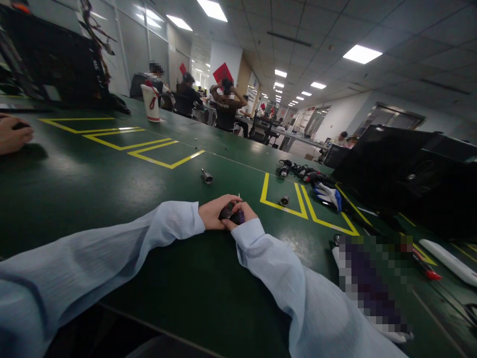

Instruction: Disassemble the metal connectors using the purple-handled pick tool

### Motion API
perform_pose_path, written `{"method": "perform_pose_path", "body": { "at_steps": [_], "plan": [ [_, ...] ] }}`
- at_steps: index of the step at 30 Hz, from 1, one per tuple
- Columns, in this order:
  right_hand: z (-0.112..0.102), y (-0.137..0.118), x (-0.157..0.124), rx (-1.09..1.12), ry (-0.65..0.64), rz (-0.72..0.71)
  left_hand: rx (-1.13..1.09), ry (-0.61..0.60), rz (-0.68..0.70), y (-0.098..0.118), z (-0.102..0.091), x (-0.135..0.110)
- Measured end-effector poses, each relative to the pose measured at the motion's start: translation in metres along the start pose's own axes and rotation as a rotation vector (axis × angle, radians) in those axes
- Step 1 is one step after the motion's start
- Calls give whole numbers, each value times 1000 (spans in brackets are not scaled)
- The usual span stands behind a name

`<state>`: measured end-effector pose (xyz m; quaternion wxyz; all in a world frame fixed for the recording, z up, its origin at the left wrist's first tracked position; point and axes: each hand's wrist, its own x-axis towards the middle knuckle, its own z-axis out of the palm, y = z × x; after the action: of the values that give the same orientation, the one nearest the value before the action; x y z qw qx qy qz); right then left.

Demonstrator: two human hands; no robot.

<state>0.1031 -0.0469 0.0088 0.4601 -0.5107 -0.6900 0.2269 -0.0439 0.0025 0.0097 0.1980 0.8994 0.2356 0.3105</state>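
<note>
— Where are the hands?

— Together in the middle of the green tabletop (112, 189), both wrists lying on it. The left hand (213, 211) and the right hand (245, 212) meet around a small dark part (231, 215) with a purple end.

— How are the fingers?

— Curled shut on that part from both sides; it sits between the two hands, just above the tabletop.

— What lies near?

— A short metal cylinder (206, 176) just beyond the hands, and a smaller metal piece (284, 200) to the right, inside yellow tape lines (283, 206). Farther right is a blue and white glove (328, 195).

— And far off?

— A paper cup (151, 103) stands far left. Another person's hand (13, 134) rests at the left edge.
</note>
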Motion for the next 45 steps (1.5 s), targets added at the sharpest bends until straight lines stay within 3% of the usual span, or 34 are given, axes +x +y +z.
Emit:
{"method": "perform_pose_path", "body": {
  "at_steps": [4, 7, 9, 15, 21, 26, 30, 37, 45],
  "plan": [
    [0, 6, 6, -83, 19, -31, 51, 3, 62, -2, -1, 0],
    [-4, 16, 19, -409, -13, -51, 168, 47, 110, -4, -2, 1],
    [-10, 23, 30, -616, -40, -38, 256, 82, 103, -5, -2, 0],
    [-29, 37, 49, -845, 20, 22, 423, 213, 38, -9, -2, -3],
    [-42, 43, 55, -1013, 101, 64, 597, 427, -152, -37, -26, -1],
    [-45, 45, 60, -1076, 146, 105, 695, 497, -370, -70, -55, -3],
    [-48, 44, 62, -1079, 179, 144, 737, 361, -402, -85, -66, -2],
    [-55, 49, 61, -1018, 221, 174, 720, 23, -399, -95, -64, 6],
    [-60, 49, 60, -940, 236, 216, 725, -32, -424, -88, -59, 5]
  ]
}}
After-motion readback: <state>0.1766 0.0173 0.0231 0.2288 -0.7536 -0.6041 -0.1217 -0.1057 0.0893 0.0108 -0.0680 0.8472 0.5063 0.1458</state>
